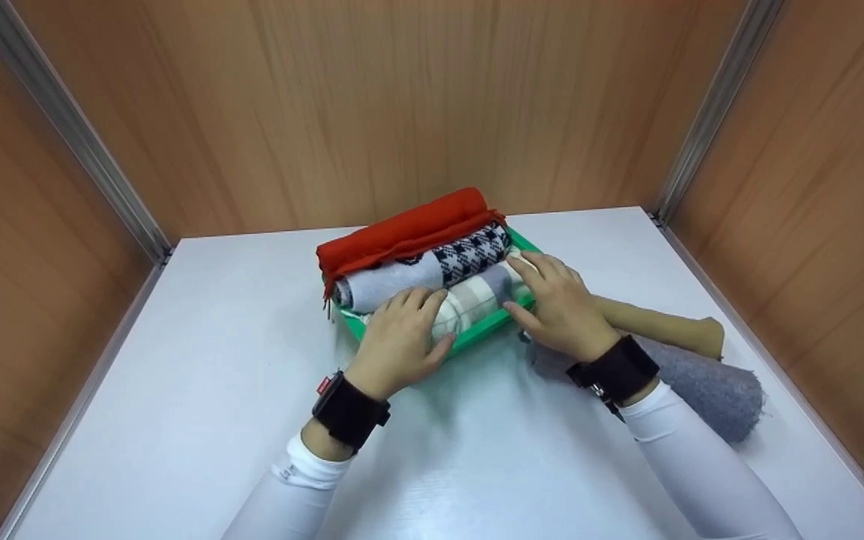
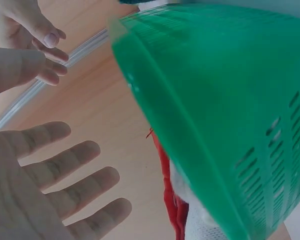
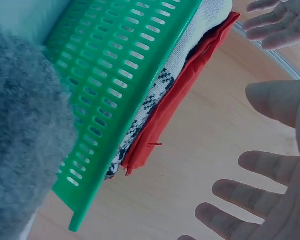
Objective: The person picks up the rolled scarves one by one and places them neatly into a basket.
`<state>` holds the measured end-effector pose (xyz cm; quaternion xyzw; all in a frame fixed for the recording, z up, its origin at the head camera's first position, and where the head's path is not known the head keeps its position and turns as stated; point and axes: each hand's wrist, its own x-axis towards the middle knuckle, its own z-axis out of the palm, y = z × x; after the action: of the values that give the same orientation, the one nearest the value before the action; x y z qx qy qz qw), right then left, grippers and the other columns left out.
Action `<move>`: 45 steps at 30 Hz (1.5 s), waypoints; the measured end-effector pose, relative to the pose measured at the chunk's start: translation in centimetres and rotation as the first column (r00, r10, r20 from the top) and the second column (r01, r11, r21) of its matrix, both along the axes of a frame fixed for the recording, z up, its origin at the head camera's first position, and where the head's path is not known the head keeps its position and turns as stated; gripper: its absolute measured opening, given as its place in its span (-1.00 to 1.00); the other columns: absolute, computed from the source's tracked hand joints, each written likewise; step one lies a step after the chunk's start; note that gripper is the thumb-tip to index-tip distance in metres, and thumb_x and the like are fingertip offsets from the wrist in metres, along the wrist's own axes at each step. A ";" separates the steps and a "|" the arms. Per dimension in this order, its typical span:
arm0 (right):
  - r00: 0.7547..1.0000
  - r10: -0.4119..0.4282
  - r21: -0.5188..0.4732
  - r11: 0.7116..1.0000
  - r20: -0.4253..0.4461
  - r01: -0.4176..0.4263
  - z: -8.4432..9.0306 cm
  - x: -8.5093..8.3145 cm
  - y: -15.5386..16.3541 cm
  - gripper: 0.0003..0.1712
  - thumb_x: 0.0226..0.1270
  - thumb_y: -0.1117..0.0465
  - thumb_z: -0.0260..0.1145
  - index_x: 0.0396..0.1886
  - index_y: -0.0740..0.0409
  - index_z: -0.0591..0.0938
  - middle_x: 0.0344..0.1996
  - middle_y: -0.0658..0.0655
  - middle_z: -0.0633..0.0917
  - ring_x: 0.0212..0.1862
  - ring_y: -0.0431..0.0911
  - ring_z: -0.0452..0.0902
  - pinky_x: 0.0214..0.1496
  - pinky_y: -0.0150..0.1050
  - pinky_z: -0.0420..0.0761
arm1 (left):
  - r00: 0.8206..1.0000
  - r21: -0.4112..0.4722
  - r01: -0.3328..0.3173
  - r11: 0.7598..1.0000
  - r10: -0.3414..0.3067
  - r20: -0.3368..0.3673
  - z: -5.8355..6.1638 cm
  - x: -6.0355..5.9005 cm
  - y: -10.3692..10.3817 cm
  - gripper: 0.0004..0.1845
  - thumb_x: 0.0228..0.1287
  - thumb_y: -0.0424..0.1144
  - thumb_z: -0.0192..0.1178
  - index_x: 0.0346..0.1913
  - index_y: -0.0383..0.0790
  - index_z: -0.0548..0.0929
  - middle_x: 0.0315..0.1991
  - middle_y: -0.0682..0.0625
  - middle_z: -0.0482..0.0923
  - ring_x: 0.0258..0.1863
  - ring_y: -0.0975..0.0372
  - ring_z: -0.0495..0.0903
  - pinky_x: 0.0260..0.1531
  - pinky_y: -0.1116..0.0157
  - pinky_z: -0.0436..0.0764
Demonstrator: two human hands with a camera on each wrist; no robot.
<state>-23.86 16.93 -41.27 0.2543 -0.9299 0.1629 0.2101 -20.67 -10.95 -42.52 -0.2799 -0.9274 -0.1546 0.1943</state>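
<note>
Plaid roll [image 1: 469, 300] under both hands.

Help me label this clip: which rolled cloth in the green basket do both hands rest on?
The pale checked roll at the basket's near edge; the houndstooth-and-grey roll and the red one lie behind it, untouched.

White tabletop [image 1: 199, 390] within wood-grain walls [image 1: 372, 105], aluminium corner strips [image 1: 72, 127].

There is one green basket [image 1: 493, 322] on the white table [image 1: 214, 375]. Three rolled cloths sit in the basket: one red [image 1: 402, 232], one black-and-white [image 1: 432, 270], one pale checked [image 1: 473, 300]. Two more cloths lie right of the basket: one tan [image 1: 672, 326], one grey [image 1: 709, 386].
</note>
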 end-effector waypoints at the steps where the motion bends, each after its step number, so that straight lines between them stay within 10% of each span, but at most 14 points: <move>1: 1.000 0.000 0.000 1.000 -0.005 0.000 -0.1 0.1 0.0 -0.24 0.50 0.00 0.46 0.56 0.22 0.50 0.47 0.39 0.55 0.48 0.36 0.49 0.44 0.45 0.49 | 1.000 -0.001 -0.001 1.000 0.001 -0.007 -0.1 0.1 0.1 -0.35 0.48 0.05 0.36 0.46 -0.25 0.57 0.31 -0.20 0.66 0.32 -0.11 0.63 0.36 -0.15 0.63; 45: 0.998 -0.050 0.089 0.995 -0.038 0.053 -3.7 3.2 5.0 0.05 0.16 -0.11 0.70 0.53 0.28 0.51 0.38 0.43 0.62 0.40 0.39 0.56 0.41 0.41 0.54 | 0.988 -0.155 -0.022 0.988 -0.002 -0.155 -4.3 1.4 5.8 -0.31 0.39 0.15 0.41 0.43 -0.16 0.59 0.20 -0.11 0.69 0.21 -0.02 0.65 0.25 -0.04 0.65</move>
<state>-20.63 21.91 -44.95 0.2424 -0.9386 0.1107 0.2191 -19.27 -5.14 -46.86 -0.3006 -0.9202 -0.0581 0.2438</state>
